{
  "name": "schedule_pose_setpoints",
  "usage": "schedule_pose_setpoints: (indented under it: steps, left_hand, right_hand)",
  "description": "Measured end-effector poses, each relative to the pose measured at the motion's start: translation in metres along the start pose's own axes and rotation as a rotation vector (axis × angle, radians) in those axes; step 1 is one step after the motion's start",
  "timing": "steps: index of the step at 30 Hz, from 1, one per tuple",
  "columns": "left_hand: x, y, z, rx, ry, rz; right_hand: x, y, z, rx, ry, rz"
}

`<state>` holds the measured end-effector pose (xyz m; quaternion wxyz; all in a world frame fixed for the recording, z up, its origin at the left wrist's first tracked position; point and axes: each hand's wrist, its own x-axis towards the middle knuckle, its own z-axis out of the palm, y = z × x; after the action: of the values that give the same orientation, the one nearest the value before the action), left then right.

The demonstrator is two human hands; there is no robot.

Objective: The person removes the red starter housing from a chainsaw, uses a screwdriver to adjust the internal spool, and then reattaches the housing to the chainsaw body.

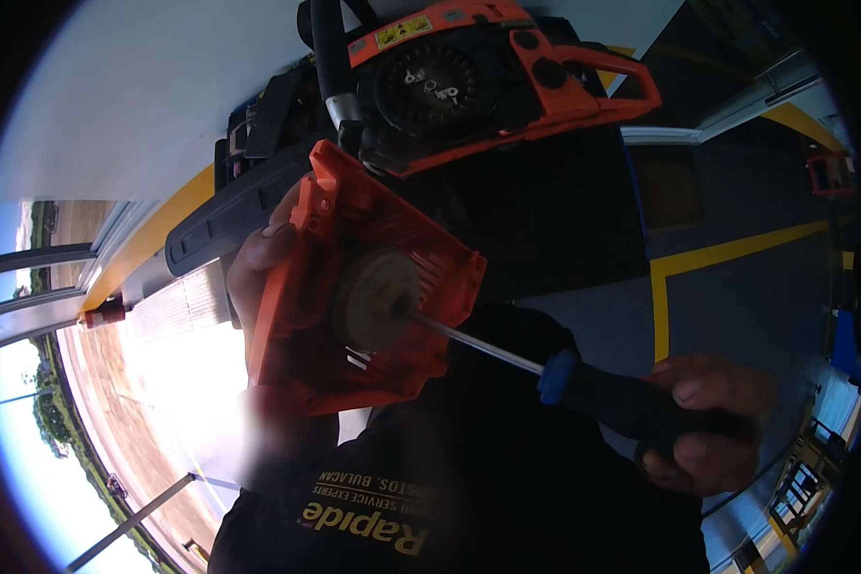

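Observation:
My left hand (258, 263) grips an orange plastic cover (416, 368) by its left side, its fingers wrapped behind the edge. Inside the cover is a pale round pulley (359, 306). My right hand (713, 397) is closed round the dark handle of a screwdriver (612, 402) with a blue collar. Its steel shaft reaches into the pulley's centre hub; whether the tip is seated there is too small to tell. Just beyond the cover, an orange and black chainsaw (560, 72) lies on its side, with a long dark grey bar piece (206, 234) pointing down to the left.
A dark work surface (564, 220) lies under the chainsaw. To the right is a grey floor (737, 297) with yellow lines and a small red object (827, 172). At the left are a bright opening with railings and a red cylinder (105, 314) near a yellow-striped edge.

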<state>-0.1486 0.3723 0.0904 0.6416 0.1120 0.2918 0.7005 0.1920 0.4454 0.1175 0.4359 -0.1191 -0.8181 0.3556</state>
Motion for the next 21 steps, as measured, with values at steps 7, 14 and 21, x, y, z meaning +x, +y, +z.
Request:
schedule_pose_setpoints:
  steps: [7, 14, 21]
  left_hand:
    - [-0.002, -0.017, 0.025, 0.282, 0.187, 0.155]
    - [0.006, 0.001, -0.061, -0.127, -0.337, 0.083]
    - [0.005, -0.038, -0.029, -0.125, -0.518, 0.305]
  right_hand:
    - [-0.005, 0.008, -0.007, 0.077, 0.017, -0.021]
    - [-0.024, 0.063, -0.031, -0.008, 0.296, 0.291]
    - [-0.093, 0.175, 0.028, 0.292, 0.307, 0.849]
